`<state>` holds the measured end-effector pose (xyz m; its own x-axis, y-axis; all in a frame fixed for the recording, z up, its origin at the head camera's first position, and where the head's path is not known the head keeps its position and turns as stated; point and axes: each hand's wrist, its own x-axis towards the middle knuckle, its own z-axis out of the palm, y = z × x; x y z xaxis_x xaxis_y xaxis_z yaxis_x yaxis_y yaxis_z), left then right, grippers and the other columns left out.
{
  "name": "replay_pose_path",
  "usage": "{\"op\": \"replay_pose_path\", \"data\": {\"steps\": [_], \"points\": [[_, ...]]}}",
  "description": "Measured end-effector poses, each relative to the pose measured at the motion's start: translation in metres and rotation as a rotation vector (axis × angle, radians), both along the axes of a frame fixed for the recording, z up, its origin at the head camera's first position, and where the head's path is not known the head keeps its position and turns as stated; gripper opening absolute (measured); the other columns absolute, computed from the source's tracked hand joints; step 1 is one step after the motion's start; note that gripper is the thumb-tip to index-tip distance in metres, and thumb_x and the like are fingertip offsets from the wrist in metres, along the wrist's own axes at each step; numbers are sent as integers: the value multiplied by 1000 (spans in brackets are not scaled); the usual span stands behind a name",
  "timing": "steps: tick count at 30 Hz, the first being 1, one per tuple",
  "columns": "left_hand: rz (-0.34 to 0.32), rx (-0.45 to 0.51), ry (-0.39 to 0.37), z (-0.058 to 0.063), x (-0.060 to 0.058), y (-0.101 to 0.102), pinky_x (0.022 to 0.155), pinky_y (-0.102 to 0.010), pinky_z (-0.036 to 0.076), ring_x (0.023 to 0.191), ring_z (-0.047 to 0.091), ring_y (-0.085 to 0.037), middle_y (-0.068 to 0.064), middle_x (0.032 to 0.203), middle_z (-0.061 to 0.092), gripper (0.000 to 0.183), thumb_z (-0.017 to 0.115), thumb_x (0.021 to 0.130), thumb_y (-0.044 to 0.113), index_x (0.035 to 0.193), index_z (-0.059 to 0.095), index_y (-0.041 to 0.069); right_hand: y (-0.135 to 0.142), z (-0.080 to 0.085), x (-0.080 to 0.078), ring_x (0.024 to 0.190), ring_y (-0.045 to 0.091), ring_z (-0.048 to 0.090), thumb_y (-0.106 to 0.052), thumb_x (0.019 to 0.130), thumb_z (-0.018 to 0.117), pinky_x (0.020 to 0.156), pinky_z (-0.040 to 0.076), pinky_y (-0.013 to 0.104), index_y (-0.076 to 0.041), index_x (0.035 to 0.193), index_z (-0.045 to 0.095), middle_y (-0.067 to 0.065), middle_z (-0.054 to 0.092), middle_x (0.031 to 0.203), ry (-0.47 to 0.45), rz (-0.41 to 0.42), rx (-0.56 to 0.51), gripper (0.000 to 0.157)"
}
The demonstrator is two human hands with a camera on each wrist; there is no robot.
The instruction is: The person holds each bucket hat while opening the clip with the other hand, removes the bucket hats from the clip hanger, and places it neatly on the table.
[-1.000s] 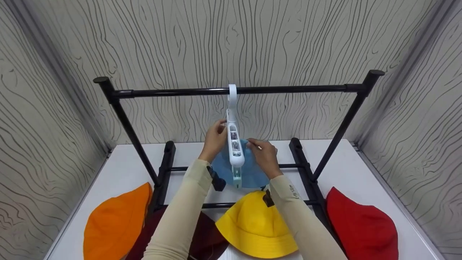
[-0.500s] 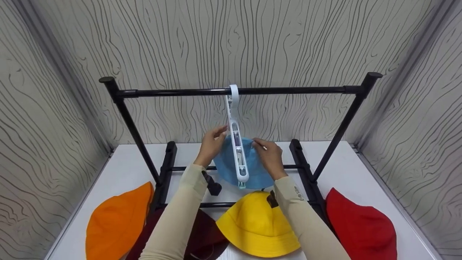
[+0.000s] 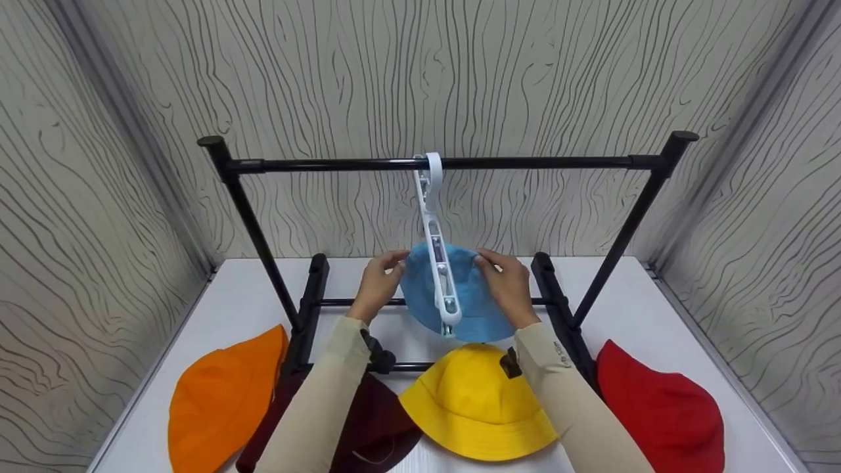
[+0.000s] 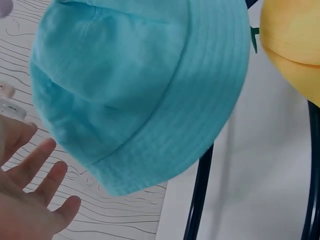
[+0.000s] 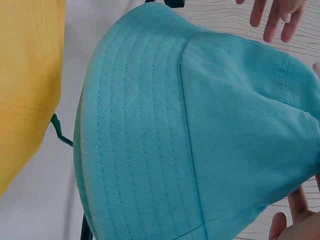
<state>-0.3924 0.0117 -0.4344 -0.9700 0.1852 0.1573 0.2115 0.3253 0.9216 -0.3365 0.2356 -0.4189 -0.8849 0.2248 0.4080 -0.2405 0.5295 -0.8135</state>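
A light blue bucket hat [image 3: 479,315] hangs low behind the white hanger [image 3: 435,187], which is hooked over the black rail. My right hand [image 3: 509,286] pinches the top right edge of the hat's crown between thumb and forefinger. At the hat's upper left is my left hand [image 3: 378,282], its fingertips close to the cloth. In the left wrist view the fingers of that left hand [image 4: 37,185] are spread beside the blue hat [image 4: 135,95]. The right wrist view has the hat's stitched brim [image 5: 140,130] up close, partly covering the right fingers [image 5: 297,205].
The black rack [image 3: 539,163] stands on a white table [image 3: 230,295] against a wood-patterned wall. In front lie a yellow hat [image 3: 483,401], an orange hat [image 3: 223,397], a dark maroon hat [image 3: 381,420] and a red hat [image 3: 663,410].
The left hand has moved down and left, away from the hanger. The right hand has shifted slightly right with the blue hat's edge. The hanger has turned, showing more of its side.
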Motion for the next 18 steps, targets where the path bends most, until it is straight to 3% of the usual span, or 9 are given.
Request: {"op": "replay_pose_path", "data": {"steps": [9,18], "points": [[-3,-21,-17,-6,17,-3,110,-49,37,129,48,-29,-11,132,59,32,50,98,10,128,60,9,7,4,12,112,28,60,-23,95,60,102,45,47,-8,119,69,13,68,116,-50,-26,-4,29],[-39,-45,13,-11,37,0,110,-48,37,130,48,-29,-11,134,58,32,50,98,12,129,59,8,17,9,25,110,27,60,-21,95,60,99,47,45,-8,118,69,13,68,114,-11,-32,5,27]]}}
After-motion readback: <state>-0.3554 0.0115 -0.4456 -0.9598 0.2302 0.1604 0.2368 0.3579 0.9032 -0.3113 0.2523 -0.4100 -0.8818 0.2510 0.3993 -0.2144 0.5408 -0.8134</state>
